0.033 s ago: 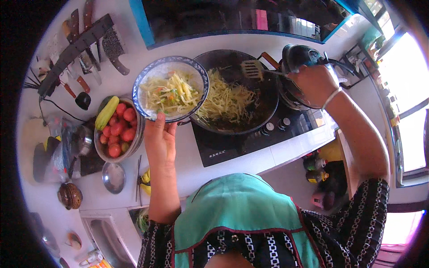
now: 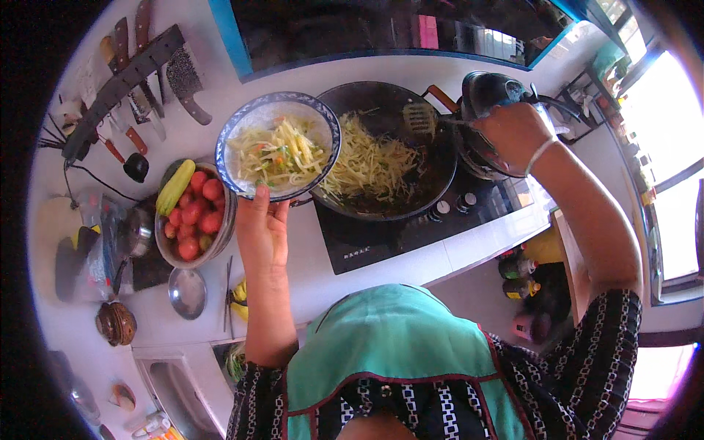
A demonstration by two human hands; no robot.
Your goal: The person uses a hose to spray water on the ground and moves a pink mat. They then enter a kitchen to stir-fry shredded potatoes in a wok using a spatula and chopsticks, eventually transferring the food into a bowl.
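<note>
My left hand holds a blue-and-white bowl by its near rim, thumb on the edge. Pale vegetable shreds with green and orange bits lie in the bowl, which is held over the left side of a dark wok. More pale shreds fill the wok's left and middle. My right hand is closed round the handle of a slotted spatula. The spatula's head hangs over the wok's upper right, apart from the food; the fingers are partly hidden.
The wok stands on a black cooktop with knobs. A large shiny dark vessel is right of it. Left are a bowl of tomatoes, a green gourd, a metal bowl, chopsticks and a wall knife rack.
The spatula's head has shifted slightly right and its slotted face has turned. The bowl and my left hand stay almost in place.
</note>
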